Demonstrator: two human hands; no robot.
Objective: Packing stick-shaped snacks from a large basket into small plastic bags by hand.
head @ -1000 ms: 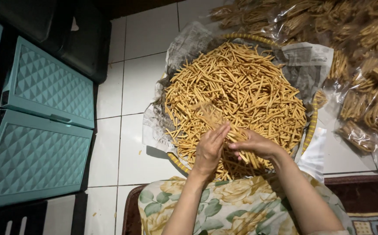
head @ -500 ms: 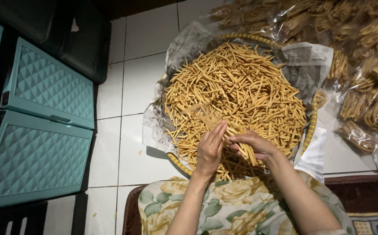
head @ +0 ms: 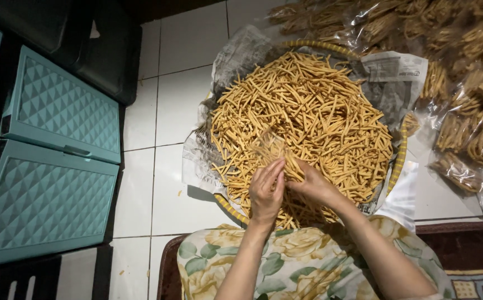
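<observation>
Seen from above, a person's left hand (head: 264, 191) and right hand (head: 311, 186) meet over the near edge of a round woven tray (head: 398, 161). The left hand's fingers are stretched almost flat, pressed against a small clear bag (head: 272, 149) of golden snack sticks; the right hand curls closed around the lower part of that same bag, which stands up between the two hands. Around them, the tray is lined with newspaper (head: 400, 72) and heaped nearly full with loose snack sticks (head: 308, 111), so most of the pile looks unpacked. Beyond the tray, at upper right, many filled clear bags (head: 469, 128) lie stacked on the white tiled floor (head: 158, 111), suggesting a good share is already bagged. At left stand teal plastic drawers (head: 46, 194). A floral cloth (head: 302, 261) covers the person's lap
</observation>
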